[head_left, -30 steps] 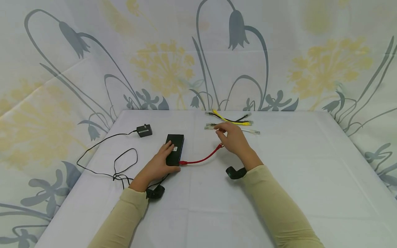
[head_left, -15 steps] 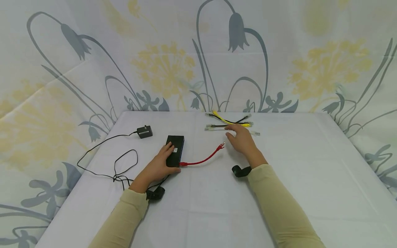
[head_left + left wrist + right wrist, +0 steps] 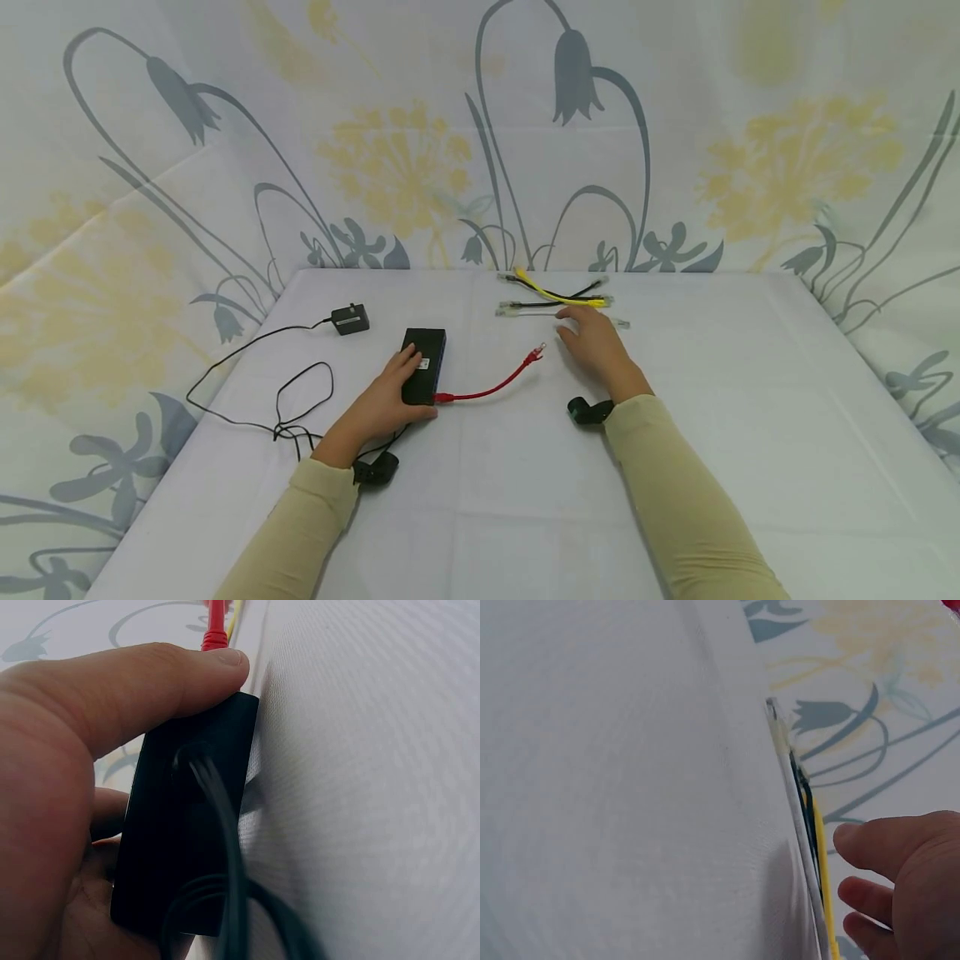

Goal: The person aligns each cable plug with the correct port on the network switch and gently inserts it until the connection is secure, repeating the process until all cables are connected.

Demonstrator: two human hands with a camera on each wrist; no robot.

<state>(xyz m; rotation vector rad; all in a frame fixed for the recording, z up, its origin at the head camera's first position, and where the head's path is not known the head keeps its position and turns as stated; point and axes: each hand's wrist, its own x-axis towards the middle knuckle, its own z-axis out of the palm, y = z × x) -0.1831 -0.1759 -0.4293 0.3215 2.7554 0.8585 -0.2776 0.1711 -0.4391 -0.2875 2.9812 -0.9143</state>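
L hand (image 3: 382, 400) grips blk box (image 3: 425, 342); R hand (image 3: 597, 346), fingers apart, pinching nothing, near far cables (image 3: 558, 297)—crossed, so lifting one could drag others.

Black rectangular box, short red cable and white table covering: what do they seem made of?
Black rectangular box: matte, perhaps plastic or painted metal; its plain dark faces leave that open.
Short red cable: probably flexible plastic, given its smooth bend and ribbed sleeve.
White table covering: likely matte fabric, given its fine woven-looking texture.
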